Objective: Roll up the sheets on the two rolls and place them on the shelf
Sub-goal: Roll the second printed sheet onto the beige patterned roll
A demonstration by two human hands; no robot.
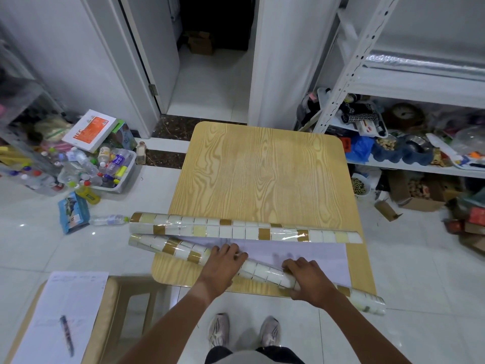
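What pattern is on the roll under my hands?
White square tiles with scattered brown and cream ones on the roll; head view.

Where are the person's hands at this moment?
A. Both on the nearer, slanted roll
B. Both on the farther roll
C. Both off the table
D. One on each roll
A: the left hand and right hand both rest on the nearer roll; the farther roll lies untouched on the table.

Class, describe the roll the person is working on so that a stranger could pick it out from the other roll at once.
Start at the wooden table and look to its near edge. Two tile-patterned rolls lie there; take the nearer roll, which lies slanted with the left hand and right hand on it. Unlike the far roll, its right end overhangs the table's near edge.
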